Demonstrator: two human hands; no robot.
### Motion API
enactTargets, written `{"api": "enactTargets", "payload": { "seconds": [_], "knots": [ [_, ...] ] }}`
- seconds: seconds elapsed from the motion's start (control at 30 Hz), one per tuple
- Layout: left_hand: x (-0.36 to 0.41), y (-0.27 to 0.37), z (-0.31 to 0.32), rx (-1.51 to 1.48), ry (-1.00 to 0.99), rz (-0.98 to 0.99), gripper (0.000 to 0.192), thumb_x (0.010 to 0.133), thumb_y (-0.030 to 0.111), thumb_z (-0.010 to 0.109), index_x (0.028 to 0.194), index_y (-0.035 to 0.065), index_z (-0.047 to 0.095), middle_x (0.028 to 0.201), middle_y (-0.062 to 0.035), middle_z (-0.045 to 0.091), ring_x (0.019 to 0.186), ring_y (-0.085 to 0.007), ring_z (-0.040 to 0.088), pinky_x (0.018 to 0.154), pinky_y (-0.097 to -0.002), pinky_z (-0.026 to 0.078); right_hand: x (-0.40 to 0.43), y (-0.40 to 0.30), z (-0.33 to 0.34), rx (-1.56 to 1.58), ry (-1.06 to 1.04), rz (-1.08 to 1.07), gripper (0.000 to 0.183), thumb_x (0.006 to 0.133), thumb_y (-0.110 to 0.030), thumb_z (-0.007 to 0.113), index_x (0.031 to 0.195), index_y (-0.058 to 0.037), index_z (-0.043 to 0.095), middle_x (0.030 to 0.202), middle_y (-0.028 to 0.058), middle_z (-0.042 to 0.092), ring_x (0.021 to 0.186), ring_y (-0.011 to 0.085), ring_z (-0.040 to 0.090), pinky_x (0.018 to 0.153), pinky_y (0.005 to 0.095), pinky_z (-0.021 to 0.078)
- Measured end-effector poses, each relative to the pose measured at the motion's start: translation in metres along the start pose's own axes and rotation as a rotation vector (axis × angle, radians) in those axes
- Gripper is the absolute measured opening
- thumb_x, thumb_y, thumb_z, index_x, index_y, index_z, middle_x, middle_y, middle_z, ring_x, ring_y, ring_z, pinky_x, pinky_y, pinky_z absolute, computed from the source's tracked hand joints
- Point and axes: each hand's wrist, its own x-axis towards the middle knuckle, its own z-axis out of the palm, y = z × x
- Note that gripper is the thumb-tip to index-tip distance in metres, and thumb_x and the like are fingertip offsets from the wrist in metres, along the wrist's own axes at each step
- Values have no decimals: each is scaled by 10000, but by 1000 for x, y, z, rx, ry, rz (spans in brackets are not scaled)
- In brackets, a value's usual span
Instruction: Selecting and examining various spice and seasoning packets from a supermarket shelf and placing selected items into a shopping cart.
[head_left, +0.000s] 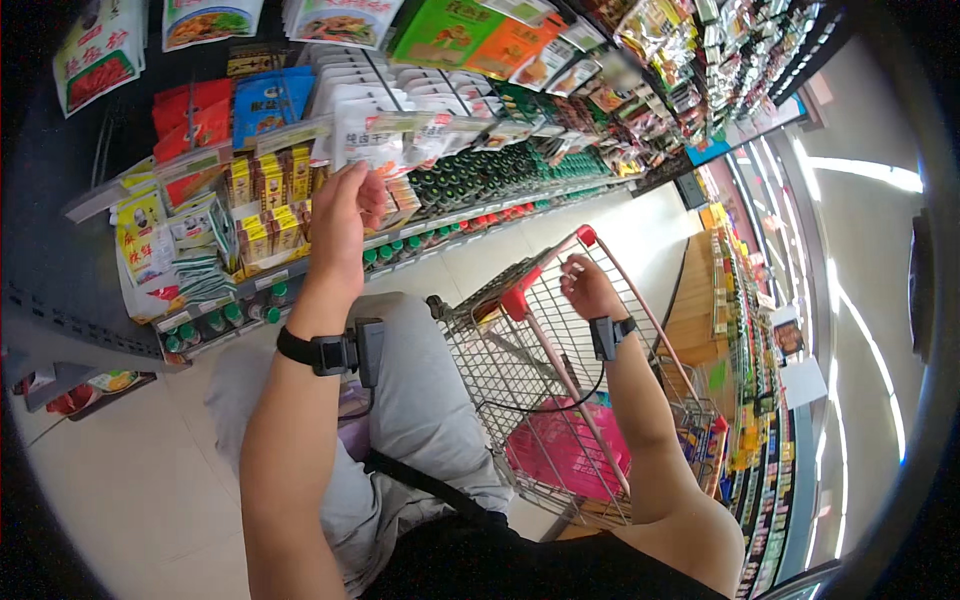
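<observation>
My left hand (351, 201) is raised at the shelf, right at the lower edge of a white spice packet (367, 135) hanging on a hook; whether the fingers touch or pinch it cannot be told. Small yellow boxes (271, 182) stand just left of this hand. My right hand (589, 286) is over the shopping cart (559, 367), its fingers loosely curled near the red-cornered rim, and nothing shows in it. A pink bag (566, 450) lies inside the cart. Both wrists wear black straps with small devices and cables.
Blue packets (270, 105) and red packets (196, 116) hang left of the white ones. Green-capped bottles (225, 319) line the bottom shelf. More hanging packets run away to the upper right. A second cart (697, 442) and a stocked shelf (765, 480) stand at the right.
</observation>
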Motion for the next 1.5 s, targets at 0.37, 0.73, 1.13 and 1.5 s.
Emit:
{"api": "enactTargets", "payload": {
  "seconds": [0.37,0.73,1.13,1.5],
  "knots": [
    [-8,-5,7,55,-46,-22,258,951,290,488,813,87,565,729,3,548,670,-92,490,599,-245,372,-4,107,26,-235,64,393,401,964,-404,445,981,-34,598,799,80,616,540,132,569,462,236,479],
    [-16,0,-5,94,-15,23,233,938,276,519,821,84,580,750,15,561,687,-71,509,608,-230,380,14,126,24,-194,-14,455,613,917,-628,381,1030,-55,567,758,84,613,548,153,612,414,230,426],
    [-26,1,-1,81,3,35,261,958,272,486,805,76,564,741,-2,553,670,-93,498,591,-251,376,15,140,24,-347,-100,266,629,937,-618,340,1146,-70,566,897,67,637,633,130,554,524,254,453],
    [-37,-1,-2,174,-24,29,238,960,268,484,824,86,557,719,-2,546,649,-92,501,588,-244,383,-4,20,41,-105,85,-85,241,944,-227,466,1024,-13,542,897,62,617,769,169,627,689,301,507]
  ]
}}
